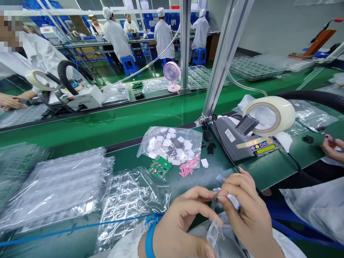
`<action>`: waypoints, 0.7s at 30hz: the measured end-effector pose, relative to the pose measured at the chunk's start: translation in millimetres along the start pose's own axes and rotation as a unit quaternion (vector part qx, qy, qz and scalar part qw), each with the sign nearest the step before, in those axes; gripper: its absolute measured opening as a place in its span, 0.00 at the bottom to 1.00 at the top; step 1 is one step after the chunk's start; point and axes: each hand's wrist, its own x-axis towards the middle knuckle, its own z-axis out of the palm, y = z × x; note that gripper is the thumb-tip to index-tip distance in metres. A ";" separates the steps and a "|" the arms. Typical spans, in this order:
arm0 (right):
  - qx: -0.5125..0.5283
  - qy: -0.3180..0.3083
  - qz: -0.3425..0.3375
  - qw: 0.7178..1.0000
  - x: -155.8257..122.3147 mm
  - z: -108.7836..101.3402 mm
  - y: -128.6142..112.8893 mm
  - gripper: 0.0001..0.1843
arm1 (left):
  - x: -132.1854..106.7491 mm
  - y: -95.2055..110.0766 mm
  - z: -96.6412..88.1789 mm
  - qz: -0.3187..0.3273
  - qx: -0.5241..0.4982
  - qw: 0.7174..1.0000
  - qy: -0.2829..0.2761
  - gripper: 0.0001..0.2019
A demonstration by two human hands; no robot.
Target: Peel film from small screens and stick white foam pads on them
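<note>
A small dark piece is held between the fingertips of the left hand and the right hand, low before the body

It is pinched by the right fingers and steadied by a left fingertip, apparently for fine control, though its kind cannot be made out; a clear plastic piece is grasped lower in the left fingers. A blue wrist strap is worn, likely against static. Just beyond, green circuit boards, pink strips and a clear bag of white squares are grouped on the counter, seemingly for easy reach, with a tape roll set by the grey machine
</note>
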 end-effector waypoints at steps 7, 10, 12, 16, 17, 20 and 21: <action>-0.032 0.028 -0.028 0.999 -4.6 4.6 -0.3 0.08 | 0.0 1.1 1.1 -0.009 0.001 1.000 0.018 0.18; -0.040 0.026 -0.023 0.999 -5.9 6.9 -0.1 0.08 | 0.0 1.4 2.1 -0.012 0.006 0.999 0.031 0.19; -0.044 0.017 -0.021 0.999 -6.7 8.0 0.7 0.08 | 0.6 1.3 1.7 -0.019 0.008 0.999 0.031 0.18; -0.054 0.002 -0.027 0.998 -8.8 10.1 5.3 0.08 | 2.8 -1.6 -0.3 -0.036 -0.016 0.999 0.020 0.18; -0.057 0.000 -0.028 0.998 -9.4 10.6 6.7 0.08 | 3.2 -2.8 -0.5 -0.039 -0.025 0.999 0.017 0.18; -0.057 0.000 -0.028 0.998 -11.0 11.5 8.6 0.07 | 3.7 -6.3 0.2 -0.042 -0.051 0.998 0.019 0.18; -0.055 0.000 -0.024 0.998 -11.2 11.5 8.3 0.07 | 3.7 -6.9 0.8 -0.041 -0.059 0.997 0.022 0.18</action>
